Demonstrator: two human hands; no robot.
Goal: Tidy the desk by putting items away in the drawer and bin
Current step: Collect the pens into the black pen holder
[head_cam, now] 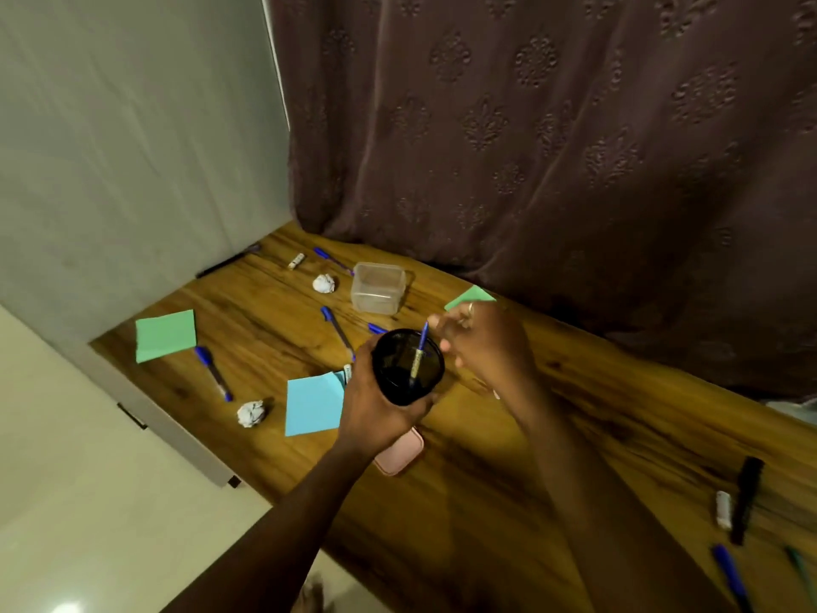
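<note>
L grip [376, 411] round cup [400, 382], pen [421, 347] inside

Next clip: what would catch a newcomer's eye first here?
The black mesh pen cup, gripped in the left hand at centre, has a blue pen standing in it and the right hand beside its top. Around it on the wooden desk lie loose blue pens, two crumpled paper balls and green and blue paper squares.
</note>
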